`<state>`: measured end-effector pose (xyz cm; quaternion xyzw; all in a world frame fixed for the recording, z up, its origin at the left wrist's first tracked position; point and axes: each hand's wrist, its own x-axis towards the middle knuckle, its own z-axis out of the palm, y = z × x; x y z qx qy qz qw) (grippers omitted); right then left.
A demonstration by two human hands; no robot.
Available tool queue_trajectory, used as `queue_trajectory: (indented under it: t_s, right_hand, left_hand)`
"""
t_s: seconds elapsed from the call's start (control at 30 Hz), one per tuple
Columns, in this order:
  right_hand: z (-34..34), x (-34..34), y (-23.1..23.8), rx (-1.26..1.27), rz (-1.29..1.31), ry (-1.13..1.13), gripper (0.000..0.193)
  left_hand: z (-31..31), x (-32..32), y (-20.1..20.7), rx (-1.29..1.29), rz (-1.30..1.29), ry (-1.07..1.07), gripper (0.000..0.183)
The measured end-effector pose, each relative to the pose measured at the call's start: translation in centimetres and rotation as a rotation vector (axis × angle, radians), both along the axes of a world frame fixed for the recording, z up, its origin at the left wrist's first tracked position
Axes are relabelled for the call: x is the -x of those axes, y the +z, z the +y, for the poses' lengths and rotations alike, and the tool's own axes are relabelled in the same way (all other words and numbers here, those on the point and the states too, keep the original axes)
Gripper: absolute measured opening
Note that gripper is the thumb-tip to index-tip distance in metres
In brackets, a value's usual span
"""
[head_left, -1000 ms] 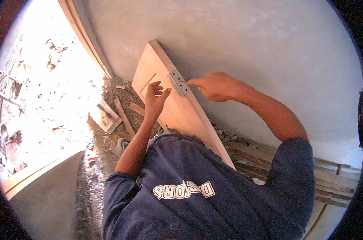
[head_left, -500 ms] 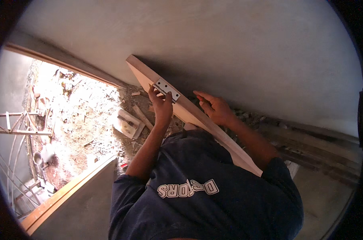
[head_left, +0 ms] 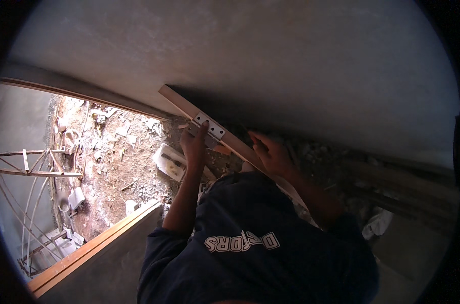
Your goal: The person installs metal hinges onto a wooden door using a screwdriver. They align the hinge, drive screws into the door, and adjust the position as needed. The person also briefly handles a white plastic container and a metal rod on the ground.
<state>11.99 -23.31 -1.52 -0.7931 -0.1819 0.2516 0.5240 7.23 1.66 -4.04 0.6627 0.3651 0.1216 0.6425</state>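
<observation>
Seen from above, over the shoulders of a person in a dark blue shirt (head_left: 260,253) with pale print on it. A long wooden board (head_left: 182,106) held on its edge, slanting from upper left down toward the body, close to a grey plastered wall (head_left: 291,55).

Left hand (head_left: 194,147) raised against the near face of the board, fingers stretched up and open, fingertips touching a small silver hinge (head_left: 206,130) with screw holes fixed on the board's edge. Not gripping, only pressing flat.

Right hand (head_left: 270,152) lower along the same board, to the right of the hinge, fingers curled over the edge of the wood. In shadow here, so closed around the board or only resting on it: cannot tell.

To the left, a wooden door frame (head_left: 88,248) with bright ground outside, covered with rubble and dust. A white rectangular block (head_left: 170,162) lying among the debris just beside the left forearm. Farther left, a metal scaffold frame (head_left: 27,167). On the right, in dark shadow, some planks (head_left: 392,187) along the foot of the wall.
</observation>
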Motion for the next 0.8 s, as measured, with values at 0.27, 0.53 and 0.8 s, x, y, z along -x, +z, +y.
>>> queue_trajectory:
  t_s: [0.27, 0.53, 0.8]
  right_hand:
    - [-0.6, 0.5, -1.1, 0.02, -0.012, 0.027, 0.042]
    - [-0.3, 0.7, -0.9, 0.008, -0.003, 0.071, 0.042]
    - [1.4, 0.7, -1.1, -0.036, -0.062, 0.072, 0.041]
  left_hand:
    - [-1.0, 0.8, 2.7, 0.179, -0.116, -0.011, 0.042]
    - [-0.1, -1.6, -3.4, -0.203, 0.08, 0.068, 0.066]
    - [-0.2, -1.5, -4.3, -0.266, 0.063, 0.048, 0.066]
